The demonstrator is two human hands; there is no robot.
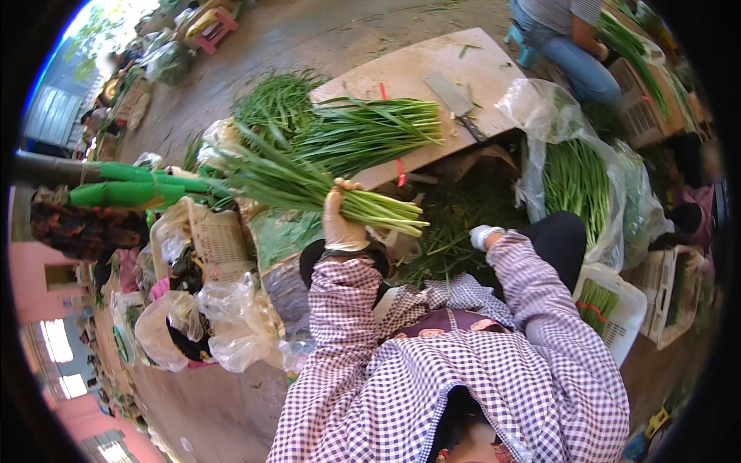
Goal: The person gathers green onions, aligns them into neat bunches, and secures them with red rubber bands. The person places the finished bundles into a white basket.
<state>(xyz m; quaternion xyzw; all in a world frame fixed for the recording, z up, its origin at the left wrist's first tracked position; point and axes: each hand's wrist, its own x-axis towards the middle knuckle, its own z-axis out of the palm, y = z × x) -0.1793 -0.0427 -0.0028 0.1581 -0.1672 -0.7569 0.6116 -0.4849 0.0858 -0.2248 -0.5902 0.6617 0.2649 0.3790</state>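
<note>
My left hand, in a thin pale glove, grips a bunch of garlic chives near its pale stem ends. The leaves fan out to the upper left. My right hand, in a white glove, is by my right knee; its fingers are mostly hidden, and I see nothing held in it. Beyond the hands, another chive bunch lies on a pale board, across a red strip. A cleaver with a black handle rests to its right. Dark loose trimmings lie below the board.
Loose chives are heaped at the board's left. On the right stand a clear plastic bag around chives and a white basket with a banded bunch. A crate and plastic bags sit left. A person sits at upper right.
</note>
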